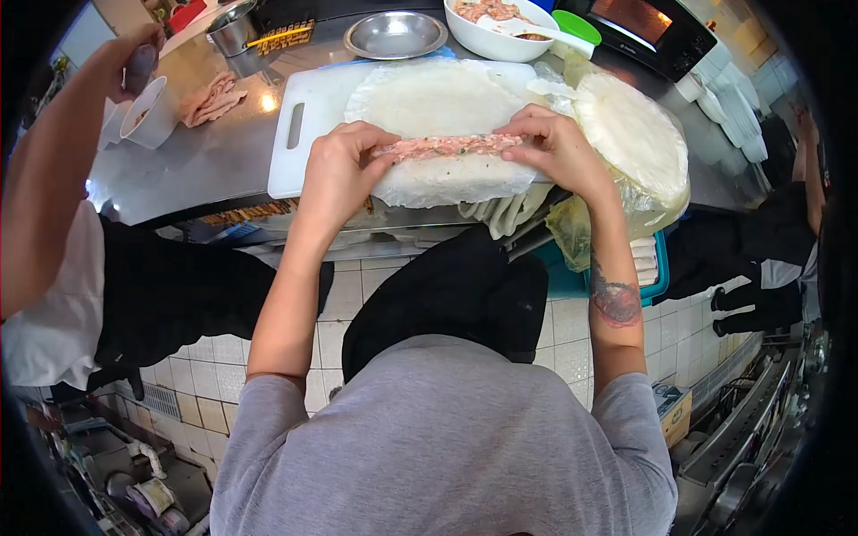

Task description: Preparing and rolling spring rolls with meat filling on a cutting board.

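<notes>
A round white dough sheet (436,97) lies on a white plastic cutting board (285,151), its near part hanging over the board's front edge. Across the sheet runs a long strip of pinkish minced filling (449,147). My left hand (348,157) pinches at the strip's left end, and my right hand (546,144) does the same at its right end, fingertips on filling and sheet. To the right, a stack of round dough sheets (633,134) rests on a yellowish plastic bag (643,201). Behind the board stands a white bowl of filling (469,40) with a white spatula (536,30) across it.
A steel dish (395,37) and a steel pot (231,30) stand behind. White cups (149,114) and a crumpled pink cloth (213,100) are at left, beside a co-worker's arm (74,147). A microwave oven (643,33) is back right; a teal bin (660,268) sits below the counter.
</notes>
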Demonstrator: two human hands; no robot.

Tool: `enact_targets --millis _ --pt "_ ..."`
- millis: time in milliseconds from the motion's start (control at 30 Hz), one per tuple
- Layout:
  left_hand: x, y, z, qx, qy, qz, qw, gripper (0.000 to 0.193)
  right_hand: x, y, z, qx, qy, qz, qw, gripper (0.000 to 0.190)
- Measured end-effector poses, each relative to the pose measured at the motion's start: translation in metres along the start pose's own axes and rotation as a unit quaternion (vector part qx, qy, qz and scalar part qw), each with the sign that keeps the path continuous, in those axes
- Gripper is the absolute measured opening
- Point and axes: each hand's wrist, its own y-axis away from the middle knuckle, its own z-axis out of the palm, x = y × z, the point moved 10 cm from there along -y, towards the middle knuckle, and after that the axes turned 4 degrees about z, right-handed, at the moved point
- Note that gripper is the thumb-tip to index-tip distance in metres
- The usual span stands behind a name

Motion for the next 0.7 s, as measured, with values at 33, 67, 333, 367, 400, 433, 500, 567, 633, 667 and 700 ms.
enact_targets --millis 33,67,333,367,400,433,500,567,633,667,700 --pt "0.002 0.003 -0.002 0.015 -0.005 0.008 1.0 0.024 -0.005 0.0 0.001 0.002 0.019 -0.003 1.0 0.037" --pt "0.005 0.005 -0.005 0.03 -0.009 0.015 0.999 0.024 -0.009 -0.001 0.005 0.003 0.019 -0.004 1.0 0.037" --pt "-0.011 0.023 -0.032 0.113 0.036 -0.031 0.992 0.014 -0.101 -0.04 0.08 0.019 0.15 -0.155 0.976 0.031" --pt "-0.011 0.023 -0.03 0.113 0.036 -0.029 0.993 0.014 -0.111 -0.047 0.091 0.032 0.159 -0.158 0.974 0.028" --pt "-0.013 0.025 -0.029 0.12 0.025 -0.027 0.992 0.013 -0.117 -0.05 0.096 0.043 0.168 -0.163 0.971 0.025" --pt "-0.013 0.025 -0.029 0.126 0.015 -0.023 0.992 0.012 -0.118 -0.049 0.097 0.043 0.169 -0.163 0.971 0.025" --pt "-0.012 0.023 -0.026 0.118 0.008 -0.023 0.993 0.012 -0.116 -0.048 0.095 0.051 0.146 -0.15 0.977 0.02" --pt "-0.012 0.021 -0.024 0.108 0.002 -0.023 0.994 0.011 -0.102 -0.039 0.08 0.07 0.133 -0.142 0.978 0.018" --pt "-0.013 0.023 -0.026 0.113 -0.008 -0.009 0.993 0.014 -0.082 -0.026 0.058 0.084 0.118 -0.138 0.98 0.017" --pt "-0.015 0.025 -0.026 0.114 -0.007 -0.012 0.993 0.014 -0.067 -0.022 0.045 0.073 0.117 -0.115 0.984 0.018" --pt "-0.016 0.026 -0.026 0.118 -0.001 -0.01 0.993 0.013 -0.053 -0.016 0.033 0.063 0.117 -0.091 0.987 0.019"
